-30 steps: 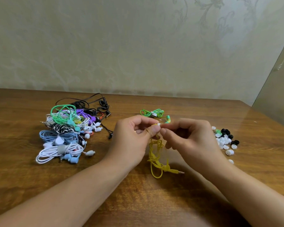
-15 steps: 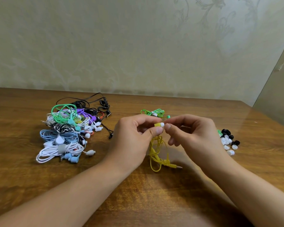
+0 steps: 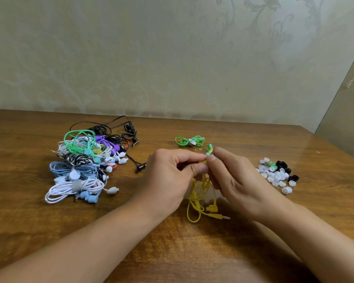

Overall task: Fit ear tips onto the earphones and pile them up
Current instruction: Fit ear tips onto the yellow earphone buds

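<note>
Forearms: both reach in from the near edge, bare, meeting over the middle of the table (image 3: 192, 252)
Jack: yellow, lying on the wood nearest the viewer, metal pin pointing right (image 3: 220, 216)
Yellow cable (image 3: 196, 193): loose loops hang down from between the two hands to the table; jack at its low end
Left hand (image 3: 170, 176): fingers curled in, thumb and forefinger pinching the top of the yellow cable; the earbud itself is hidden behind the fingertips
Right hand (image 3: 236, 180): fingers curled, thumb tip pressed against the left thumb at the same spot; grasping the yellow earphone there; whether a tip sits between the fingers cannot be told
Pile (image 3: 84, 164): left of the hands, well apart; tangled earphones in white, blue, green, purple, black and zebra stripe; several buds with white tips show
Ear tips (image 3: 276, 175): loose heap right of the right hand; mostly white, a few black at the far side, one green
Green earphones (image 3: 190, 140): bundled with a white tie, lying just beyond the hands; its green buds show just above the fingertips
Wall (image 3: 172, 58): pale, patterned, behind the far edge
</note>
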